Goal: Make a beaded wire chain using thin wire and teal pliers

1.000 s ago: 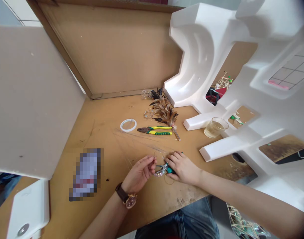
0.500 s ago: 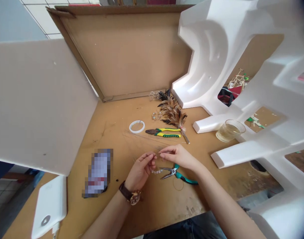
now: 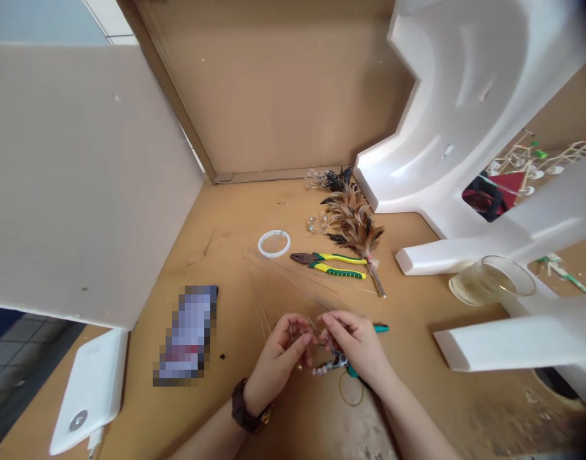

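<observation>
My left hand (image 3: 284, 363), a watch (image 3: 247, 409) on its wrist, has its fingers closed in a pinch on thin clear wire. My right hand (image 3: 357, 348) is pinched on the wire too, close beside the left fingertips. A short row of clear beads (image 3: 325, 368) hangs just below the fingers. Teal-handled needle-nose pliers (image 3: 381, 328) lie under my right hand, mostly covered by it. Near them is a thin gold-coloured loop (image 3: 351, 390). Fine loose wires (image 3: 293, 271) spread over the table beyond my hands.
Yellow-green pliers (image 3: 328, 264), a white ring spool (image 3: 274, 244), a beaded piece (image 3: 316, 223) and a feather duster (image 3: 353, 217) lie farther back. A phone (image 3: 187, 335) and power bank (image 3: 89, 390) are left. A glass (image 3: 491, 281) stands among white foam (image 3: 508, 338) at right.
Both hands have moved lower in the view and closer together; the right hand now covers most of the needle-nose pliers. The camera view has shifted, moving the foam and glass rightward.
</observation>
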Available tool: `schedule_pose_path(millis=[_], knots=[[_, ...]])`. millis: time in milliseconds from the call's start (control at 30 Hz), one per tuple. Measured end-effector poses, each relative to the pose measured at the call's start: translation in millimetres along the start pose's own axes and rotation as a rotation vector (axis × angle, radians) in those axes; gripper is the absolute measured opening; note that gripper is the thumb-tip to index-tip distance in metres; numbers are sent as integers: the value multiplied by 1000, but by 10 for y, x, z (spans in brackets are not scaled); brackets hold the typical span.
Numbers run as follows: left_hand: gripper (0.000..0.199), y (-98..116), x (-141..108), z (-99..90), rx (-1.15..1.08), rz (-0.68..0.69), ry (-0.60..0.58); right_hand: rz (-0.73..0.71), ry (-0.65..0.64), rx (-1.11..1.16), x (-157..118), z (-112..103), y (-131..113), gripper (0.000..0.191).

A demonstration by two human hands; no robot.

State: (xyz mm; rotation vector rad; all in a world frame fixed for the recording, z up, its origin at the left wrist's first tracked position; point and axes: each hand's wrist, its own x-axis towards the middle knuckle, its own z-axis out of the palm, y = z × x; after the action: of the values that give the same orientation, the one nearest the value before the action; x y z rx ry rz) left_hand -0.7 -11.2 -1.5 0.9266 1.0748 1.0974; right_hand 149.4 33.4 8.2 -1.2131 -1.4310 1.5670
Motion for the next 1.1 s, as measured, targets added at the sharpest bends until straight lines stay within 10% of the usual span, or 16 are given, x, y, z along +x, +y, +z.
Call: schedule_pose_path(millis=[333,1100], knots=[[23,44,31,-17,48,-127,80,-73,-76,-171,-73,9,39,24],[16,74,-21,-72,100,-11,108,220,-204,210,-15,69,-60,45]])
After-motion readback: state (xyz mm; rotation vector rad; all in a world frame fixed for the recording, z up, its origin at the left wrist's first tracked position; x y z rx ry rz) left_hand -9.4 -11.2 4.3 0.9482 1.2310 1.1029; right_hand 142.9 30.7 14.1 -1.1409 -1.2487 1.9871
